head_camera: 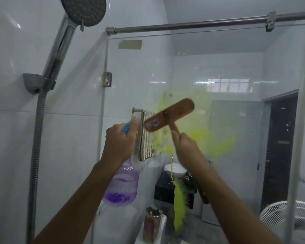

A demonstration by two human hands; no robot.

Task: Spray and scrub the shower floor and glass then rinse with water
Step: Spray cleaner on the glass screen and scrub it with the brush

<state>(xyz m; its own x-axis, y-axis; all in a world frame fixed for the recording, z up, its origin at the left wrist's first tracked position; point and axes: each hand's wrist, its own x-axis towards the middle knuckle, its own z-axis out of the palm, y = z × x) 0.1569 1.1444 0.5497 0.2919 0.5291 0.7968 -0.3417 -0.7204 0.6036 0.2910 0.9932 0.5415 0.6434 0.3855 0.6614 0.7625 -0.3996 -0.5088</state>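
Note:
My right hand (185, 147) grips the wooden handle of a scrub brush (169, 115), whose long brown head lies tilted against the shower glass (236, 71). Yellow-green cleaner (206, 136) is smeared on the glass around the brush and runs down in a streak. My left hand (121, 136) holds a spray bottle (121, 184) by its blue trigger top, and purple liquid fills the clear body hanging below my wrist.
A shower head (84, 11) sits in a wall bracket at upper left, its metal hose hanging down. A steel bar (192, 25) braces the glass top. Behind the glass are a towel on a rail (146, 136), a white basin, a dark door and a white fan (289, 219).

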